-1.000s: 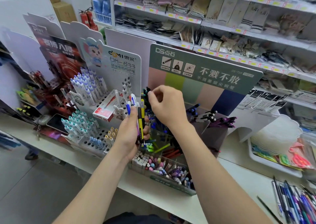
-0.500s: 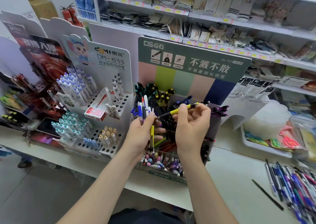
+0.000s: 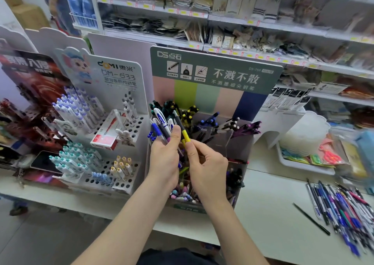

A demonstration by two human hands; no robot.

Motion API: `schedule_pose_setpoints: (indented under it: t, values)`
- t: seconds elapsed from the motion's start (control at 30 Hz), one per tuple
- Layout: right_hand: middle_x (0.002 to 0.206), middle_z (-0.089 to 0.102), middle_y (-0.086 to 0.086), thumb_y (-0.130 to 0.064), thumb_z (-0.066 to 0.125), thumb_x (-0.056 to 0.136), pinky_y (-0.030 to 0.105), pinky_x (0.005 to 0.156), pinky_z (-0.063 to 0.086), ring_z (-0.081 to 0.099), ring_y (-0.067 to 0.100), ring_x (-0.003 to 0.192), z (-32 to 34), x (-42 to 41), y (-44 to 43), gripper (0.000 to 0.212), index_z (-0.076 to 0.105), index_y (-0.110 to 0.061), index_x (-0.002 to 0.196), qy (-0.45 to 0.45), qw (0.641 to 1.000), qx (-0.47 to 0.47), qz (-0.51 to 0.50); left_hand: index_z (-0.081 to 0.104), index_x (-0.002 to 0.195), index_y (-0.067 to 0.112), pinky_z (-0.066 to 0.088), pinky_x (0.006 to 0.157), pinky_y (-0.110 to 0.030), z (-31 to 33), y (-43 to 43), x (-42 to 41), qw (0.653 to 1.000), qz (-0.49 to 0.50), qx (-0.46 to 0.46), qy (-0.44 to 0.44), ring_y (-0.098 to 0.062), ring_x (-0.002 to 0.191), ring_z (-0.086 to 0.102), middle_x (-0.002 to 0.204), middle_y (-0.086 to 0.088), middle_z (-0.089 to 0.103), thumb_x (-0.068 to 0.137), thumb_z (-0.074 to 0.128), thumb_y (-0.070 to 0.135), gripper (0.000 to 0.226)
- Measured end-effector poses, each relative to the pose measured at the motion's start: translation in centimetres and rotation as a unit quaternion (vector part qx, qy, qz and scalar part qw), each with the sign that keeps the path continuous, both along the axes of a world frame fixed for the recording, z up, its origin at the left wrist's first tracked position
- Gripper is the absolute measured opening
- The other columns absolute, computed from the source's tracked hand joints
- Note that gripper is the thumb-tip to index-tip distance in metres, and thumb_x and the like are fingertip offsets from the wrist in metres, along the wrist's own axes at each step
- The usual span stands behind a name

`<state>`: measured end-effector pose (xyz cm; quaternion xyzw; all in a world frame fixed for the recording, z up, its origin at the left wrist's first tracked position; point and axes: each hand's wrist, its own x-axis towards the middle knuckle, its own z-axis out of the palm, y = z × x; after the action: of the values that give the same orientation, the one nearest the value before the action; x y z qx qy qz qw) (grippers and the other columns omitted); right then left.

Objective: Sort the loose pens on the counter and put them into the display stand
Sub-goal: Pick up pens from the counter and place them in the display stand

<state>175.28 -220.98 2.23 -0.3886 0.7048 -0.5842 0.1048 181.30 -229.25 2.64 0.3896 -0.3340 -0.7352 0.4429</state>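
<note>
My left hand (image 3: 165, 155) grips a bunch of pens (image 3: 162, 124) upright, blue-and-white and purple ones fanned above my fingers. My right hand (image 3: 204, 163) pinches the lower end of a yellow-and-black pen (image 3: 183, 131) that stands among that bunch. Both hands hover in front of the green display stand (image 3: 214, 70), above its clear compartments of dark, yellow-tipped and purple pens (image 3: 244, 128). A heap of loose pens (image 3: 342, 210) lies on the white counter (image 3: 269, 214) at the right.
A white pen stand (image 3: 119, 86) with holes and light-blue pens sits left of the green one. A single dark pen (image 3: 311, 219) lies apart from the heap. A white tray (image 3: 303, 163) with packets stands behind. Shelves of goods fill the back.
My right hand drew back from the stand with a yellow-and-black pen, then came down beside my left hand, and the pen now stands upright at the bunch. The view shifted right.
</note>
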Motion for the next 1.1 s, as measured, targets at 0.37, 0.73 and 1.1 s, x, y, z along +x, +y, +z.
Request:
schedule_pose_setpoints:
  t: [0.37, 0.73, 1.1]
  values:
    - [0.089, 0.073, -0.008, -0.024, 0.061, 0.108, 0.015, 0.066, 0.041, 0.060, 0.005, 0.074, 0.5, -3.7, 0.1, 0.025, 0.076, -0.026, 0.127, 0.063, 0.994, 0.080, -0.050, 0.066, 0.118, 0.016, 0.051, 0.062, -0.031, -1.2, -2.1, 0.2, 0.990, 0.005, -0.056, -0.127, -0.008, 0.062, 0.057, 0.102, 0.002, 0.080, 0.110, 0.056, 0.036, 0.023]
    - [0.106, 0.070, 0.007, -0.013, 0.062, 0.104, 0.042, 0.088, 0.050, 0.063, 0.028, 0.099, 4.4, -7.4, -3.9, 0.017, 0.070, -0.013, 0.118, 0.287, 0.937, 0.197, 0.004, 0.057, 0.137, 0.017, 0.048, 0.053, -0.025, 0.7, -5.6, -0.7, 0.978, -0.088, -0.114, -0.152, -0.018, 0.074, 0.075, 0.122, -0.001, 0.072, 0.111, 0.055, 0.035, 0.032]
    - [0.114, 0.069, 0.006, -0.007, 0.071, 0.097, 0.044, 0.092, 0.057, 0.064, 0.027, 0.105, 8.8, -9.2, -8.1, 0.020, 0.075, -0.014, 0.115, 0.317, 0.928, 0.197, 0.004, 0.063, 0.120, 0.015, 0.046, 0.050, -0.029, 2.2, -7.8, -0.1, 0.961, -0.131, -0.167, -0.179, -0.015, 0.057, 0.065, 0.107, -0.003, 0.077, 0.110, 0.057, 0.034, 0.023]
